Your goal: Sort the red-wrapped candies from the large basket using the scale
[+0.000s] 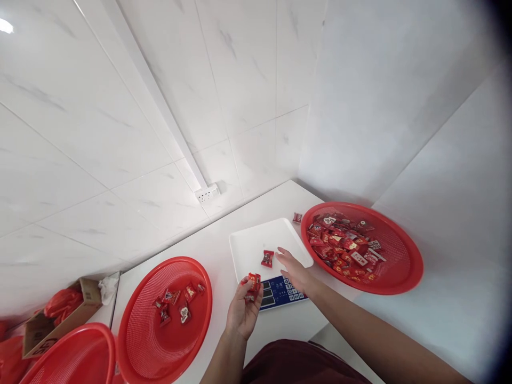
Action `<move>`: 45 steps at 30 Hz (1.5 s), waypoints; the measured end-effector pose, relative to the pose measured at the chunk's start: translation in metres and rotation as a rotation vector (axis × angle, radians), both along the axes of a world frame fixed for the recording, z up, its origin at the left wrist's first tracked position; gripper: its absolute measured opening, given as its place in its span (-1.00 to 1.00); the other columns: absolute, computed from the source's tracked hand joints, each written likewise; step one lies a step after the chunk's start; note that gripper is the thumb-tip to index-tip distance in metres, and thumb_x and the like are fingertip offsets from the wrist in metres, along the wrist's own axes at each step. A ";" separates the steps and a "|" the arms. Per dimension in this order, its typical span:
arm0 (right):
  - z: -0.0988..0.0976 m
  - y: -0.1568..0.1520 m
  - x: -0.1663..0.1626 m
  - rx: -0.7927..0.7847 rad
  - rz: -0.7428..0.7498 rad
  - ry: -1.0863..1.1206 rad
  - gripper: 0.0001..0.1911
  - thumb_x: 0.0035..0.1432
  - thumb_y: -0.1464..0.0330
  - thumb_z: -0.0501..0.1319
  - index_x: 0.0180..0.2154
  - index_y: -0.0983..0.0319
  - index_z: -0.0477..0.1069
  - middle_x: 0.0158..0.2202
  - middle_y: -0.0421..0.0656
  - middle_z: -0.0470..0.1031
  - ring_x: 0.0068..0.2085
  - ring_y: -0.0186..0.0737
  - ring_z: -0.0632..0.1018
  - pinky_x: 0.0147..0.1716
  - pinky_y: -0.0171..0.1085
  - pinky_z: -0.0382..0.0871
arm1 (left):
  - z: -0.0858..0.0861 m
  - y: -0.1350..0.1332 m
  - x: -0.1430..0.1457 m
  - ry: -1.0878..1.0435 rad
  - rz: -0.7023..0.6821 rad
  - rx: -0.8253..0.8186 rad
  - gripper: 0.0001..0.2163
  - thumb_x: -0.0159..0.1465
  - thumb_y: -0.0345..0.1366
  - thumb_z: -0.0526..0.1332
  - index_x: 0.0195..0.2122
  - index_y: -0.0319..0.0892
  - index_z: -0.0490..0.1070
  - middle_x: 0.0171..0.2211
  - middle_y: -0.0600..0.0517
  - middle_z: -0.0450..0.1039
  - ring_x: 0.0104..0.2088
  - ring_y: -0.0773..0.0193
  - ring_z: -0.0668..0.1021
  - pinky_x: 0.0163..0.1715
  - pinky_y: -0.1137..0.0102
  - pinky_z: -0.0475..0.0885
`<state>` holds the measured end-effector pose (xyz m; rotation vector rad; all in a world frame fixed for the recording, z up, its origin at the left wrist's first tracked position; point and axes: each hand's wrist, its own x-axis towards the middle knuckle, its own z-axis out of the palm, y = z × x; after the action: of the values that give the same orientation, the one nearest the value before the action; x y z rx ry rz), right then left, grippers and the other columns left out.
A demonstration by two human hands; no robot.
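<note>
Several red-wrapped candies (253, 282) are gripped in my left hand (241, 308), in front of the left side of a digital weighing scale (273, 293). On the scale's white pan (250, 247) lies a single wrapped candy (268, 258). My right hand (294, 268) hovers just right of that candy with its fingers stretched out and nothing visible in them; the hand covers part of the blue keypad. To its right, a red basket (404, 261) holds a heap of mixed red packets (344, 248).
Left of the scale, another red basket (134, 325) contains several packets (184, 313). A further red basket (76, 354) and a cardboard box (60, 325) with red bags stand at far left. One loose candy (297, 217) lies behind the scale. A wall socket (207, 193) is above the table.
</note>
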<state>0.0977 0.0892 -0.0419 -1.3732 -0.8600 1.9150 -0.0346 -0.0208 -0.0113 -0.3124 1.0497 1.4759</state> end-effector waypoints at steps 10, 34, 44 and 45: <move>0.013 -0.044 0.015 0.201 0.589 0.092 -0.67 -0.09 0.27 0.28 -0.22 0.23 0.47 -0.29 -0.16 0.53 -0.28 -0.23 0.50 -0.27 -0.24 0.35 | -0.015 -0.013 0.015 0.075 -0.297 -0.016 -0.81 0.09 -0.34 0.30 -0.27 -0.21 0.37 -0.37 -0.01 0.51 -0.42 0.36 0.55 -0.39 0.47 0.49; -0.012 -0.014 0.031 0.014 0.122 -0.018 -0.50 -0.17 0.31 0.37 -0.10 0.18 0.39 -0.13 -0.07 0.49 -0.17 -0.19 0.53 -0.13 -0.17 0.39 | -0.030 -0.030 -0.009 0.148 -0.177 -0.087 -0.83 0.05 -0.39 0.33 -0.40 -0.20 0.33 -0.46 0.04 0.46 -0.50 0.44 0.51 -0.46 0.55 0.44; -0.001 -0.074 0.017 0.226 0.639 -0.052 -0.72 -0.07 0.15 0.27 -0.49 0.24 0.38 -0.58 -0.25 0.44 -0.53 -0.34 0.45 -0.51 -0.36 0.31 | -0.026 -0.038 0.013 0.264 -0.510 -0.008 -0.71 -0.05 -0.19 0.39 -0.49 -0.21 0.30 -0.60 0.12 0.38 -0.56 0.47 0.43 -0.43 0.52 0.37; -0.003 -0.074 0.018 0.241 0.639 -0.069 -0.73 -0.07 0.16 0.27 -0.51 0.23 0.36 -0.59 -0.25 0.43 -0.54 -0.35 0.44 -0.53 -0.36 0.30 | -0.026 -0.039 0.013 0.268 -0.519 -0.015 -0.71 -0.04 -0.18 0.38 -0.48 -0.21 0.30 -0.60 0.12 0.38 -0.55 0.46 0.43 -0.41 0.50 0.38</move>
<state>0.1153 0.0148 -0.0444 -1.0993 -1.6576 2.1221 -0.0212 -0.0594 -0.0369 0.1499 1.2426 1.0552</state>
